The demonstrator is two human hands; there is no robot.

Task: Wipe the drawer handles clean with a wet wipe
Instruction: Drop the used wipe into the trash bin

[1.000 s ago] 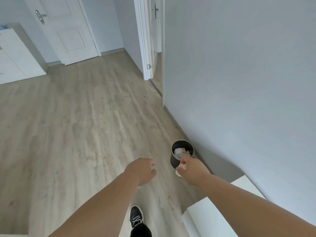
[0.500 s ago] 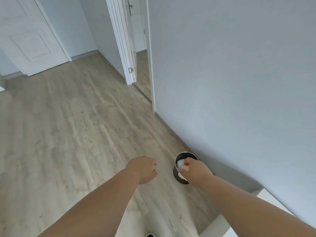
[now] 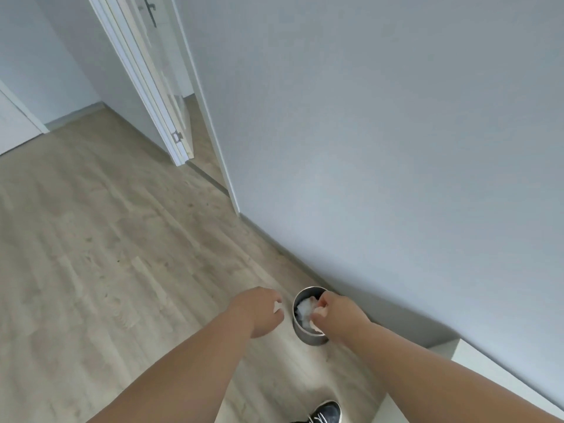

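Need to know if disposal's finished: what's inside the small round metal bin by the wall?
The small round metal bin holds crumpled white wipes. The right hand covers its right side, pinching something white; whatever lies beneath is hidden.

A light wood-plank floor (image 3: 128, 270) is seen. A small round metal bin (image 3: 308, 334) is stood on it against the wall's foot, directly under the right fingers (image 3: 320, 303). A dark shoe (image 3: 326, 413) is planted nearer, below both hands.
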